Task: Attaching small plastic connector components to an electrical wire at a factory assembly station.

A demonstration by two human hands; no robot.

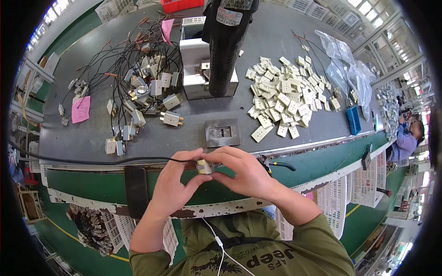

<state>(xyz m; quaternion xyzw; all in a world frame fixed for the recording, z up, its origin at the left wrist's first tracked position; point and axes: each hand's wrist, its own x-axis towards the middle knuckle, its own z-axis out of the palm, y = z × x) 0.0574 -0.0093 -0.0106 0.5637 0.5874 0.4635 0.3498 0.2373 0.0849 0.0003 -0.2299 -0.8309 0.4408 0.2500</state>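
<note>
Between the fingertips of both hands, just off the table's near edge, is a small pale plug (205, 167) with a black cord (115, 160) running off to the left. My left hand (174, 188) closes on its left side, my right hand (244, 172) on its right. The fingers cover part of it. Right beyond the hands lies a dark metal fixture (212, 140) with a slot in its middle. Behind that stands a press with a black column (223, 60) and a pale base (194, 51). A single plug (171, 118) with metal prongs lies left of the fixture.
Plugs on tangled black cords (159, 87) cover the left of the table. Cream slotted covers (282, 101) are heaped at right, near a blue bin (353, 120) and plastic bags (357, 76). Pliers (282, 164) and a dark phone-like slab (136, 191) lie near the front edge. A person (406, 142) sits far right.
</note>
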